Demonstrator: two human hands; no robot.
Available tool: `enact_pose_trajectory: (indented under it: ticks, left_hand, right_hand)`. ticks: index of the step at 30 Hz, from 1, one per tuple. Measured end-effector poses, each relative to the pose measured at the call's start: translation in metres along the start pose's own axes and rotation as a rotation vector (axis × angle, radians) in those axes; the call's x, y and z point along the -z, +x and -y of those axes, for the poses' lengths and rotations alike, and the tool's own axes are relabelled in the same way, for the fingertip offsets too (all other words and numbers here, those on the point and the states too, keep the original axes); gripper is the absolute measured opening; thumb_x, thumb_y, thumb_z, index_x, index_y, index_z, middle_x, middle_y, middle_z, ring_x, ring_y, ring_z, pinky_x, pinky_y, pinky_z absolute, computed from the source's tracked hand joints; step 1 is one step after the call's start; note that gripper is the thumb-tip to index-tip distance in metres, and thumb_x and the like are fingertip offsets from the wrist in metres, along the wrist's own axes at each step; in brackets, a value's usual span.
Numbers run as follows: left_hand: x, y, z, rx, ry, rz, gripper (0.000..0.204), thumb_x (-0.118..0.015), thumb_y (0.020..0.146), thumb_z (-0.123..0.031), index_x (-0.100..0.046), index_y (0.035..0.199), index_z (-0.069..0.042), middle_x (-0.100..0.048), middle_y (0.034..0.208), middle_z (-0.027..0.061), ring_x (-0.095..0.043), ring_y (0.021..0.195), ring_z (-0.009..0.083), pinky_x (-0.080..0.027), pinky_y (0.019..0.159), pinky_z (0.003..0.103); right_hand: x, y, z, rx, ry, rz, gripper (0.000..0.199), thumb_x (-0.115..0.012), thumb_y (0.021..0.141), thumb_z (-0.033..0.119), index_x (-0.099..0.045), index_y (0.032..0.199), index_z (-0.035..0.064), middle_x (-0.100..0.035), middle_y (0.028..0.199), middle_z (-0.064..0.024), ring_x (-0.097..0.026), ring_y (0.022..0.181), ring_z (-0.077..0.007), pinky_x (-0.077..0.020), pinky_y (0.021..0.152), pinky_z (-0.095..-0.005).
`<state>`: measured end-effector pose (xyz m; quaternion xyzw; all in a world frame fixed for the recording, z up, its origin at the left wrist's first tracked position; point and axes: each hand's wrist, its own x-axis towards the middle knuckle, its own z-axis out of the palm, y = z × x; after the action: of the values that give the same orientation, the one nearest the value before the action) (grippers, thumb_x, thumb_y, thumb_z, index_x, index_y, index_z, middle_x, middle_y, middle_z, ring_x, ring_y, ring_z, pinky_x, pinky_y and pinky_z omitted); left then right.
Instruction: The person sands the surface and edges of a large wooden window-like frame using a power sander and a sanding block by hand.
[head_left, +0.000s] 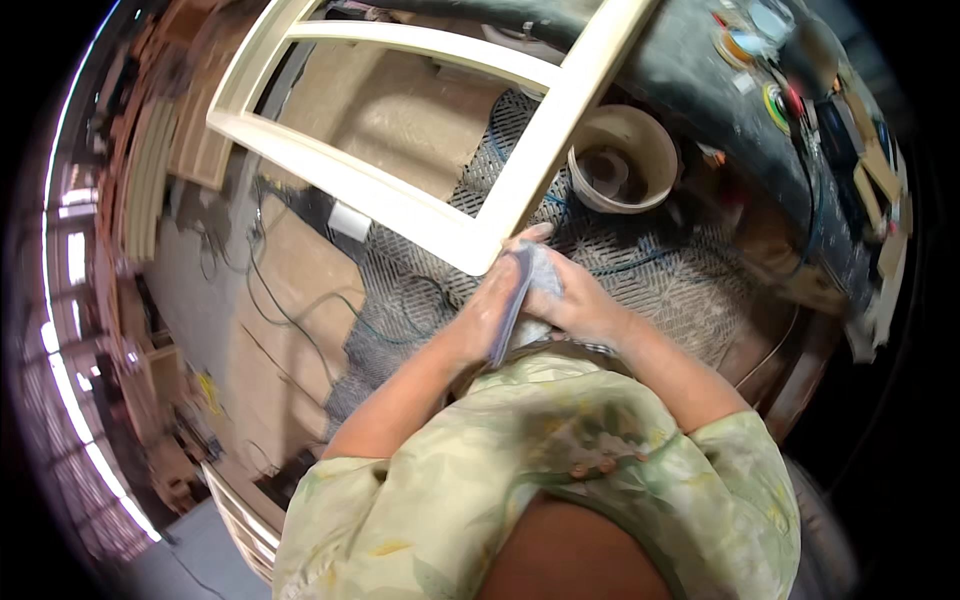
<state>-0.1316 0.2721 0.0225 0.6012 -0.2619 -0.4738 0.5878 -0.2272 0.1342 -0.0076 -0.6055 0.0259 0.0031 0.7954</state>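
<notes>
A cream-painted frame [350, 180] with crossbars stands in front of me, its nearest corner just beyond my hands. My left hand [487, 308] is closed on a folded grey-violet sheet that looks like sandpaper [514, 308]. Against it, my right hand [580, 296] grips a crumpled whitish piece [543, 272], cloth or paper; I cannot tell which. Both hands are close together in front of my body, dusted pale. Some fingertips reach up beside the frame's corner; whether they touch it is unclear. The fingers' undersides are hidden.
A whitish bucket [655, 140] sits right of the frame. Beyond it, a dark-covered bench [690, 75] carries tape rolls and tools. Hoses [330, 300] trail across the floor over a patterned mat [400, 265] and brown boards [290, 370]. Timber [150, 200] leans at the left.
</notes>
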Motion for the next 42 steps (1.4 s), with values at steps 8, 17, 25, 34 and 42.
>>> enact_pose_trajectory:
  ticks: [8, 17, 25, 34, 42]
  left_hand:
    - [0.074, 0.075, -0.02, -0.432, 1.097, -0.263, 0.042, -0.04, 0.098, -0.03, -0.052, 0.121, 0.002, -0.063, 0.101, 0.0191, -0.055, 0.094, 0.0334, -0.043, 0.087, 0.041]
    - [0.068, 0.088, 0.0, -0.122, 1.143, -0.007, 0.039, -0.038, 0.099, -0.033, -0.048, 0.106, 0.005, -0.058, 0.091, 0.0309, -0.055, 0.085, 0.0479, -0.044, 0.074, 0.05]
    - [0.086, 0.083, -0.002, -0.088, 1.002, 0.006, 0.038, -0.038, 0.099, -0.03, -0.047, 0.112, 0.004, -0.056, 0.097, 0.0305, -0.055, 0.09, 0.0473, -0.043, 0.079, 0.048]
    - [0.071, 0.099, 0.0, -0.204, 1.048, 0.107, 0.045, -0.041, 0.098, -0.025, -0.039, 0.125, 0.01, -0.053, 0.105, 0.03, -0.053, 0.098, 0.0421, -0.041, 0.087, 0.046]
    - [0.049, 0.165, -0.01, -0.361, 1.137, -0.003, 0.063, -0.044, 0.095, -0.019, -0.014, 0.139, 0.016, -0.027, 0.141, 0.037, -0.03, 0.131, 0.0475, -0.023, 0.11, 0.047]
  right_hand:
    - [0.06, 0.005, -0.055, 0.347, -1.014, -1.333, 0.018, -0.058, 0.085, 0.009, -0.061, 0.102, 0.0021, -0.061, 0.095, -0.0133, -0.057, 0.089, -0.0321, -0.0452, 0.079, -0.0408]
    - [0.026, 0.111, -0.15, 0.351, -0.859, -1.22, 0.02, -0.051, 0.081, 0.001, -0.058, 0.098, -0.0067, -0.054, 0.09, -0.0231, -0.056, 0.088, -0.0397, -0.0474, 0.077, -0.0434]
    - [-0.015, 0.107, -0.143, 0.405, -0.645, -1.091, 0.026, -0.044, 0.086, -0.001, -0.058, 0.109, -0.0031, -0.055, 0.115, -0.0208, -0.057, 0.101, -0.0367, -0.0484, 0.086, -0.0386]
    - [0.107, 0.146, -0.08, 0.047, -0.186, -1.204, 0.026, -0.033, 0.097, 0.012, -0.054, 0.103, -0.0008, -0.056, 0.115, -0.0233, -0.055, 0.104, -0.038, -0.0453, 0.086, -0.0392]
    - [0.077, 0.142, -0.13, 0.36, -0.768, -1.266, 0.022, -0.047, 0.088, 0.007, -0.058, 0.106, 0.0016, -0.056, 0.107, -0.0166, -0.058, 0.094, -0.0377, -0.0494, 0.08, -0.0424]
